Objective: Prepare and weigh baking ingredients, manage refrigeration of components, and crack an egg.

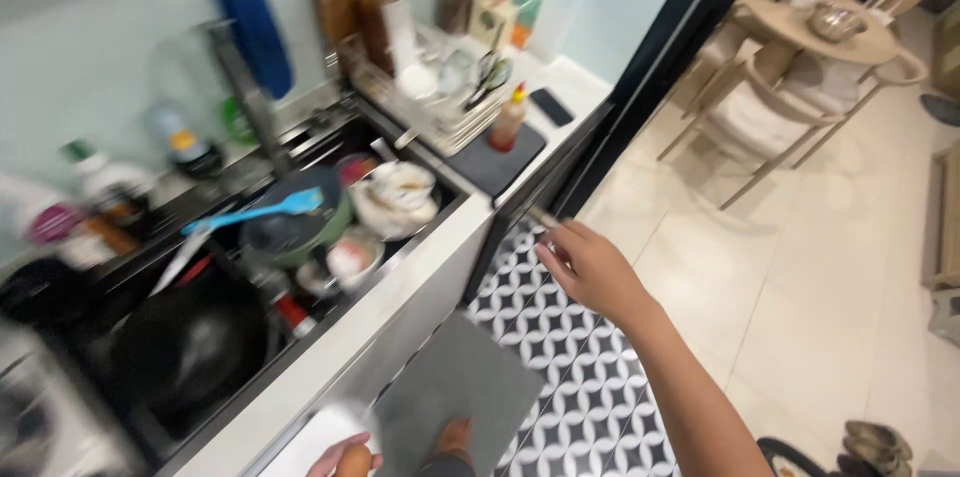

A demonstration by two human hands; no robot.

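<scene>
My right hand point(590, 267) reaches out to the dark cabinet front point(500, 257) below the white counter edge point(420, 277), fingers apart, with its fingertips at a small tan handle point(541, 218). Only part of my left hand point(345, 457) shows at the bottom edge, curled beside the counter front; whether it holds anything is hidden. The sink point(455, 199) to the left is full of dirty dishes: stacked bowls point(400, 192), a green pot with a blue spatula point(255, 212) across it, and a black wok point(190, 352).
A dish rack point(440, 107), a sauce bottle point(508, 119) and a dark phone point(551, 107) sit on the counter. My bare foot point(455, 437) stands on a grey mat point(460, 377) over patterned tiles point(570, 377). A round table point(800, 32) with chairs point(760, 117) stands far right; shoes point(875, 447) lie near.
</scene>
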